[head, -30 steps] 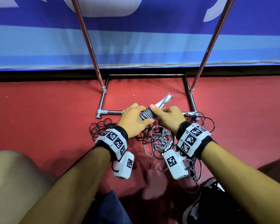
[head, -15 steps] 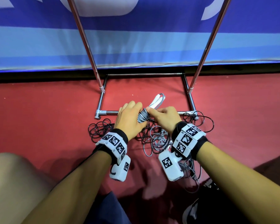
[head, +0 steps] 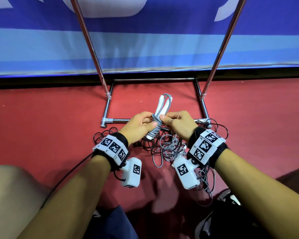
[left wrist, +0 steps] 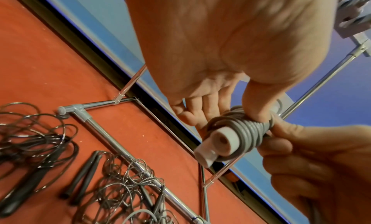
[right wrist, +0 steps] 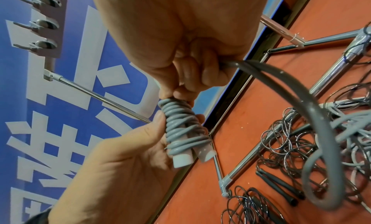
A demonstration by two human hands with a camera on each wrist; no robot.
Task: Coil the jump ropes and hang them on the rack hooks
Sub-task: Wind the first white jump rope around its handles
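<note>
A grey jump rope (head: 156, 125) is wound in tight turns around its two white handles (head: 160, 107), which stand nearly upright above the rack's base bar (head: 117, 120). My left hand (head: 146, 122) grips the wound bundle (left wrist: 236, 132) from the left, thumb across the turns. My right hand (head: 167, 119) pinches the cord at the top of the winding (right wrist: 180, 121). A loose grey tail (right wrist: 313, 110) curves away from the right hand toward the floor. The rack hooks (right wrist: 43, 23) show at the top left of the right wrist view.
Tangled black jump ropes (head: 107, 135) with black handles (left wrist: 84, 172) and another grey rope (head: 173, 145) lie on the red floor by the rack base. Two chrome uprights (head: 88, 44) rise before a blue banner (head: 145, 49). My knee (head: 12, 195) is at lower left.
The bundle has turned from leaning right to nearly upright. Both hands have stayed on it, just above the rack's base bar.
</note>
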